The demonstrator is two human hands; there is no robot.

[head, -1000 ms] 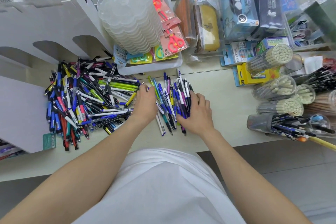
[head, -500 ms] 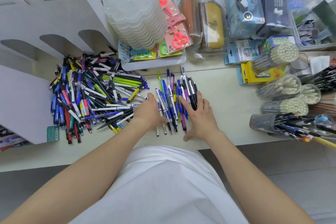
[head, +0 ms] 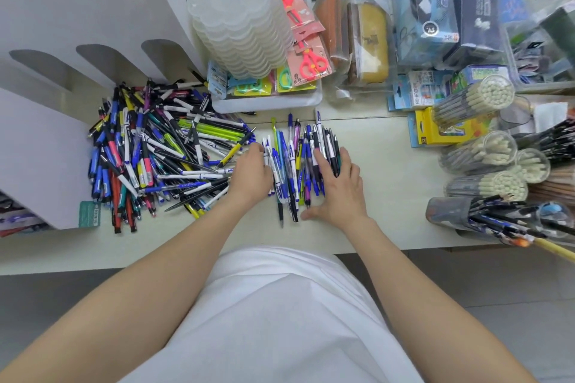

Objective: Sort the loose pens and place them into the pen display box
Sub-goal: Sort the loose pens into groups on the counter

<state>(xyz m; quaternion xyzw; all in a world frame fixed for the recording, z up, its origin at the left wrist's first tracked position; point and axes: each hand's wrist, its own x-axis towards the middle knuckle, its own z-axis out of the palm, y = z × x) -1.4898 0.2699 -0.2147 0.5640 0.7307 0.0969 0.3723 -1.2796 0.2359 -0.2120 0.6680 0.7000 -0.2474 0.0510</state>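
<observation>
Two hands on the white counter (head: 389, 165), head view only. They bracket a small bunch of pens (head: 295, 162) lying roughly parallel, tips toward the person. Left hand (head: 252, 174) sits against the bunch's left edge, fingers bent onto the outer pens; can't tell if it pinches one. Right hand (head: 339, 190) lies flat on the bunch's right side, fingers straight over the pens, thumb spread out on the counter. Big loose pile of pens (head: 161, 149) is just left of the left hand, mixed colours, criss-crossed. White display box (head: 93, 25) with arched cutouts stands behind and left of the pile. Stack of clear trays (head: 239, 15) behind the bunch, tubes of pens (head: 476, 99) far right.
</observation>
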